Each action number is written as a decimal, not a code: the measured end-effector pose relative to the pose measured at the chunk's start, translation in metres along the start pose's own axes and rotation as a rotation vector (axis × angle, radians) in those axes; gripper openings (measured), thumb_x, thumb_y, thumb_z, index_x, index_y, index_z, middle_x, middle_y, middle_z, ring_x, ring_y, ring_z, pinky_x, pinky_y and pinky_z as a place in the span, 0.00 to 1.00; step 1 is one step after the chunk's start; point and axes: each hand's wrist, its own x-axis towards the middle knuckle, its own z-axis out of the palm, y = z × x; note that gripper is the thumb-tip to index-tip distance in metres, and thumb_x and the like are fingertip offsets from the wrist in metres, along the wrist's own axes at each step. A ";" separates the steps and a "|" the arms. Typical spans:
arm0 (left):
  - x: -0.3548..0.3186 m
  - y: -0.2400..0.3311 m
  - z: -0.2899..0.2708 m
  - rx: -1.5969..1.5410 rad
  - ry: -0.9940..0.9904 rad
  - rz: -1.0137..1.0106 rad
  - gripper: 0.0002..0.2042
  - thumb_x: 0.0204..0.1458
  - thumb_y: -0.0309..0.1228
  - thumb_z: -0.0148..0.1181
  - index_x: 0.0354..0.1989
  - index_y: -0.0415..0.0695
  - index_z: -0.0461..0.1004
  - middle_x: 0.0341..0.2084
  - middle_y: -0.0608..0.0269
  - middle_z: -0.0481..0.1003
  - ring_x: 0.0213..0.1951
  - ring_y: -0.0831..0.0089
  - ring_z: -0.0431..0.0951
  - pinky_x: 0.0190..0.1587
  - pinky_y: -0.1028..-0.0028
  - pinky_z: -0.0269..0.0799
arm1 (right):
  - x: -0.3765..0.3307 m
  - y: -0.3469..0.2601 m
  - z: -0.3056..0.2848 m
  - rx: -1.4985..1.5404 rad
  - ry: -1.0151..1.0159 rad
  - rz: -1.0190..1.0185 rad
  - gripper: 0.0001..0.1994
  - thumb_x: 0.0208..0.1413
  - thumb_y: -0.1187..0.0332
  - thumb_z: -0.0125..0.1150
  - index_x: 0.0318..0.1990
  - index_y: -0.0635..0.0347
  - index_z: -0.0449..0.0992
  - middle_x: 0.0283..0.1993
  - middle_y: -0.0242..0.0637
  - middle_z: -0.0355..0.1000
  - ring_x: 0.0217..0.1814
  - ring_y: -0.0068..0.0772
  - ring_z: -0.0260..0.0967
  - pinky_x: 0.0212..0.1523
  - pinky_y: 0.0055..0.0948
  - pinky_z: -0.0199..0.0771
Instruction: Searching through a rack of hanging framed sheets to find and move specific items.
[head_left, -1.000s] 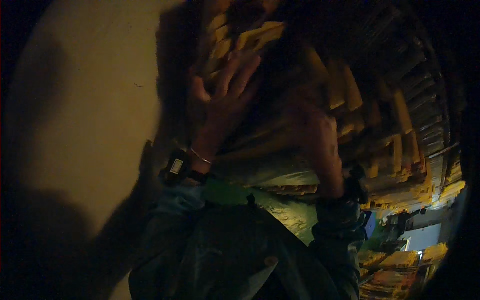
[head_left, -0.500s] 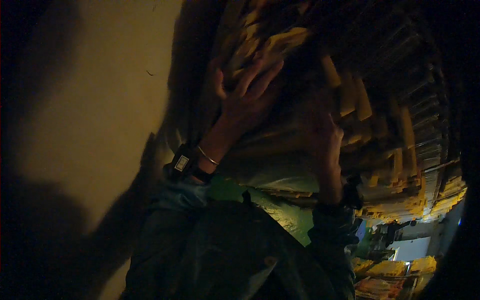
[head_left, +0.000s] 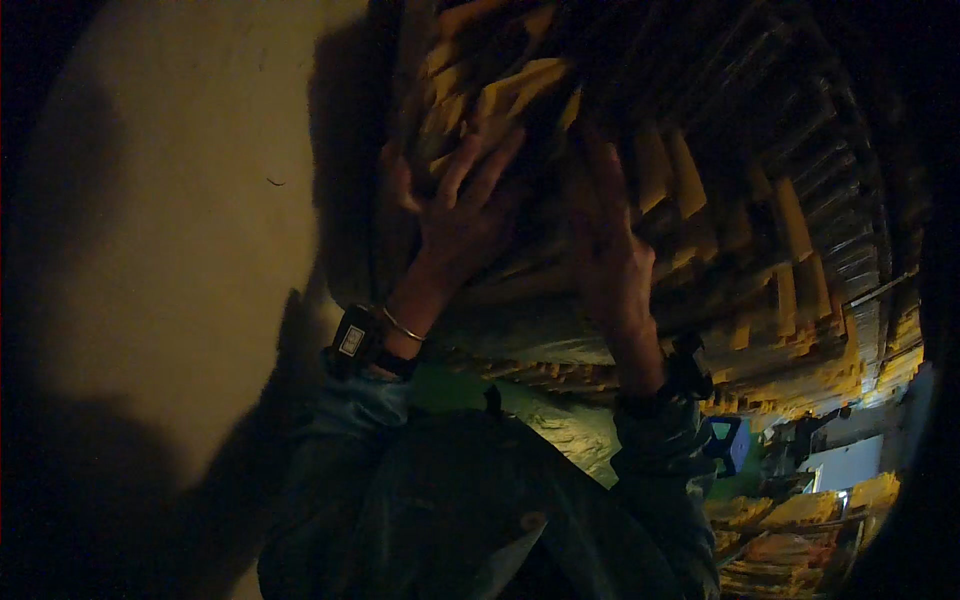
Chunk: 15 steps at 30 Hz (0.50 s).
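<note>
big pale surface (head_left: 190,220) fills the left, wall or board, can't tell. rows of yellow-brown slabs (head_left: 795,215) run up the right, dark between them. green floor (head_left: 565,428) low in the middle, blue stool-like thing (head_left: 735,445) past the right sleeve (head_left: 660,455).

left hand (head_left: 460,225) is over the upper-middle slabs, fingers spread, thumb apart, no grip visible; contact unclear. right hand (head_left: 615,265) is just beside it, fingers stretched out toward the dark; can't tell if spread, together or pinching.

nearest piece, a yellow slab (head_left: 525,85), lies just beyond the left fingertips. probably light and fairly stiff, maybe crumbly or bendy at corners; best held by the long edges, both sides. material unknown, slipperiness too.

hidden: right fingertips lost in shadow, slab undersides, whatever's between the hands. top and right rim black; slabs smeared.
</note>
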 end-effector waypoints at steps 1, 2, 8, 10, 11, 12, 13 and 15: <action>0.001 0.001 -0.001 -0.017 0.000 -0.018 0.08 0.51 0.41 0.57 0.38 0.62 0.78 0.59 0.84 0.64 0.64 0.72 0.55 0.61 0.42 0.34 | -0.001 0.002 0.000 -0.042 -0.019 -0.019 0.29 0.56 0.70 0.56 0.65 0.45 0.56 0.25 0.45 0.73 0.20 0.43 0.72 0.19 0.36 0.70; 0.003 0.003 -0.003 -0.034 0.000 -0.035 0.07 0.51 0.39 0.57 0.37 0.63 0.79 0.59 0.85 0.64 0.64 0.72 0.55 0.62 0.43 0.33 | -0.001 0.004 0.000 -0.085 -0.038 -0.037 0.30 0.56 0.71 0.56 0.66 0.47 0.53 0.27 0.48 0.73 0.21 0.42 0.73 0.20 0.33 0.69; 0.007 -0.001 -0.006 -0.006 0.015 -0.044 0.07 0.51 0.37 0.58 0.36 0.59 0.79 0.57 0.84 0.67 0.62 0.71 0.57 0.63 0.44 0.31 | -0.001 0.002 -0.001 -0.099 -0.094 -0.018 0.33 0.55 0.70 0.54 0.68 0.40 0.49 0.23 0.47 0.72 0.21 0.52 0.71 0.20 0.45 0.71; 0.011 0.002 -0.013 -0.017 0.026 -0.032 0.07 0.51 0.35 0.58 0.36 0.56 0.80 0.57 0.82 0.68 0.62 0.70 0.58 0.64 0.46 0.35 | 0.005 -0.006 -0.007 -0.141 -0.162 0.009 0.29 0.55 0.71 0.54 0.65 0.43 0.55 0.26 0.49 0.72 0.23 0.51 0.72 0.21 0.43 0.71; 0.013 0.003 -0.014 -0.030 0.039 -0.020 0.06 0.50 0.34 0.58 0.35 0.54 0.80 0.56 0.80 0.69 0.62 0.68 0.58 0.64 0.49 0.40 | 0.008 -0.009 -0.008 -0.185 -0.227 0.036 0.26 0.56 0.72 0.54 0.63 0.47 0.60 0.29 0.51 0.72 0.25 0.51 0.73 0.22 0.42 0.71; 0.013 0.005 -0.014 -0.034 0.040 -0.020 0.06 0.50 0.34 0.58 0.35 0.54 0.80 0.56 0.80 0.69 0.62 0.68 0.58 0.64 0.49 0.40 | 0.010 -0.009 -0.008 -0.189 -0.226 0.038 0.26 0.56 0.72 0.54 0.63 0.47 0.60 0.29 0.51 0.72 0.25 0.51 0.73 0.22 0.42 0.71; 0.013 0.006 -0.014 -0.105 0.049 -0.021 0.07 0.50 0.33 0.58 0.35 0.52 0.80 0.57 0.78 0.68 0.62 0.66 0.58 0.64 0.55 0.46 | 0.013 -0.008 -0.008 -0.168 -0.244 0.014 0.26 0.56 0.72 0.53 0.63 0.46 0.59 0.30 0.50 0.73 0.27 0.52 0.73 0.24 0.42 0.71; 0.011 0.006 -0.011 -0.172 0.056 -0.027 0.07 0.49 0.31 0.59 0.35 0.50 0.80 0.57 0.75 0.68 0.61 0.64 0.59 0.64 0.60 0.52 | 0.016 -0.012 -0.008 -0.145 -0.267 -0.011 0.27 0.56 0.72 0.52 0.64 0.45 0.58 0.32 0.49 0.73 0.29 0.53 0.73 0.25 0.42 0.71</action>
